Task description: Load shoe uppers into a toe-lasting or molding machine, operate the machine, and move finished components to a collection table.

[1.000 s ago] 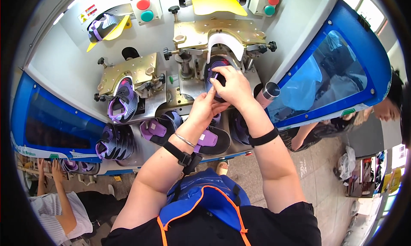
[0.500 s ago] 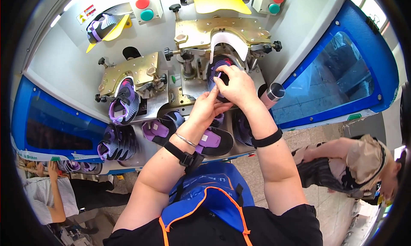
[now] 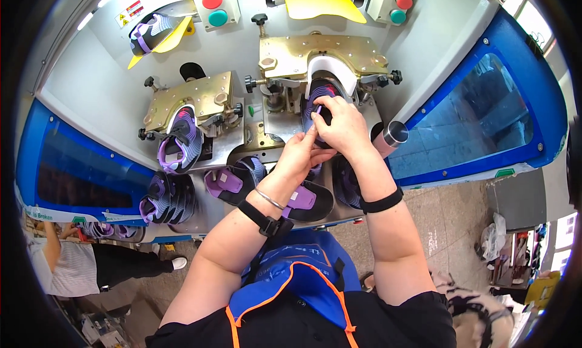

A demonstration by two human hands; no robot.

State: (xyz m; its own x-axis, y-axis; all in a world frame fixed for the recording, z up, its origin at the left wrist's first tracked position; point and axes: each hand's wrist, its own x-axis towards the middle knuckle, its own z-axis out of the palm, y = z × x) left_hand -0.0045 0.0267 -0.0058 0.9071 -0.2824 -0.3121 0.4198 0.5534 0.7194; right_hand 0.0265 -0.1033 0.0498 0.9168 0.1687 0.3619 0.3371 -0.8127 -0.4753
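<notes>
A black and purple shoe (image 3: 310,110) sits under the right-hand clamp, its toe beneath a white curved pad (image 3: 333,71). My right hand (image 3: 343,125) bends over the shoe's opening, thumb and fingers pinching its upper. From the near side, my left hand (image 3: 301,157) grips the same shoe, fingertips close to the right thumb; the hands partly cover the shoe. Another such shoe (image 3: 180,143) rests with its toe in the left-hand clamp (image 3: 188,100), untouched. Below my hands, on the shelf, lie dark shoe pieces with purple panels (image 3: 311,200).
The brass-coloured right clamp plate (image 3: 321,50) has black knobs at both sides. A pink bottle (image 3: 386,143) stands right of my hand. Stacked shoes (image 3: 167,197) sit at the shelf's left. Red and green buttons (image 3: 212,10) are on the back wall. Co-workers are at lower left (image 3: 70,260) and lower right (image 3: 476,314).
Both hands stay on the shoe with small finger shifts. The view has shifted slightly. The co-worker at right has moved down toward the lower edge; the one at left has shifted too.
</notes>
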